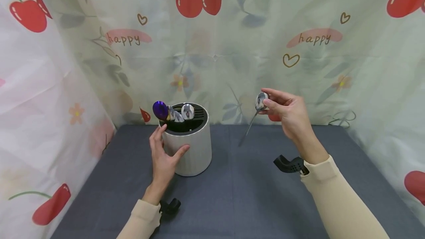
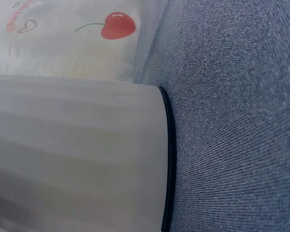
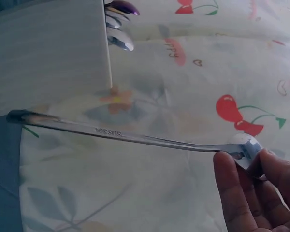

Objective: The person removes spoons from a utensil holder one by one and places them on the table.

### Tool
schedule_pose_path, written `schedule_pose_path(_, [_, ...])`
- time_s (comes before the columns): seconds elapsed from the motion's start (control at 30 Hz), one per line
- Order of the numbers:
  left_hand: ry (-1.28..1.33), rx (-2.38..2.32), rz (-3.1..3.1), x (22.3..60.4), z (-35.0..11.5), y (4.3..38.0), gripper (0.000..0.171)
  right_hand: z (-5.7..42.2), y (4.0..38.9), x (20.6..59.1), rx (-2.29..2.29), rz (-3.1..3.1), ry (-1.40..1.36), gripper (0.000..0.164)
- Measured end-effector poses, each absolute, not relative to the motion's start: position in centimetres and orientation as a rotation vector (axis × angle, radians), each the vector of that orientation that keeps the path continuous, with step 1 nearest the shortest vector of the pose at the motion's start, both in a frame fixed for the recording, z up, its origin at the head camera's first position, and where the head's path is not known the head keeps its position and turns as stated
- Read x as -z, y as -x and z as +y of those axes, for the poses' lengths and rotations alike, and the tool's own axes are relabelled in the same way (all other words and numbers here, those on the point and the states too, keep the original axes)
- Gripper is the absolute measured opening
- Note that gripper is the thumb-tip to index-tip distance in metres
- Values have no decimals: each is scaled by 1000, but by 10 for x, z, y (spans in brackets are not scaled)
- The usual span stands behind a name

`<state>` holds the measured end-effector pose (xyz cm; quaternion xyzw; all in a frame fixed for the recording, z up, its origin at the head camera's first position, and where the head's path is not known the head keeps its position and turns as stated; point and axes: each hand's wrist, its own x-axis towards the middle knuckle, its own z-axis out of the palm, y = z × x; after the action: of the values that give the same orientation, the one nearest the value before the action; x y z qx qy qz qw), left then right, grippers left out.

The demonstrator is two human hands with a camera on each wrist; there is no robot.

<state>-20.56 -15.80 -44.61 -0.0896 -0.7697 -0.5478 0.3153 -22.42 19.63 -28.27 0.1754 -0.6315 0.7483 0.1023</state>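
A white ribbed cylindrical utensil holder (image 1: 196, 154) with a black slotted top stands on the table. My left hand (image 1: 164, 161) holds its near left side, thumb across the front and fingertips up by the rim. Out of the top stick a purple spoon (image 1: 160, 110) and several silver spoons (image 1: 187, 111), bowls up. To the right, in the air, my right hand (image 1: 287, 111) pinches another silver spoon (image 3: 150, 140) by its bowl between thumb and fingers. Its long handle slants down to the left, apart from the holder in the head view.
A dark grey cloth covers the table (image 1: 232, 194). Behind it hangs a curtain (image 1: 225, 76) printed with cherries and flowers, with more fabric at both sides. Black wrist mounts (image 1: 289, 164) sit at both cuffs.
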Motion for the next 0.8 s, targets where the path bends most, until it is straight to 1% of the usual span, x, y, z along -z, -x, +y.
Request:
schedule_pose_path(0.23, [246,1454,-2011,447,-158,206,95,204,222,292,-2287,-1917,-429,35])
schedule_pose_path(0.6, [245,1450,-2015,446,-158,206,94,211,222,304,-2274,-2033,-377,45])
schedule_pose_path(0.8, [248,1449,-2015,447,-159,206,95,215,221,320,-2304,-2040,-349,41])
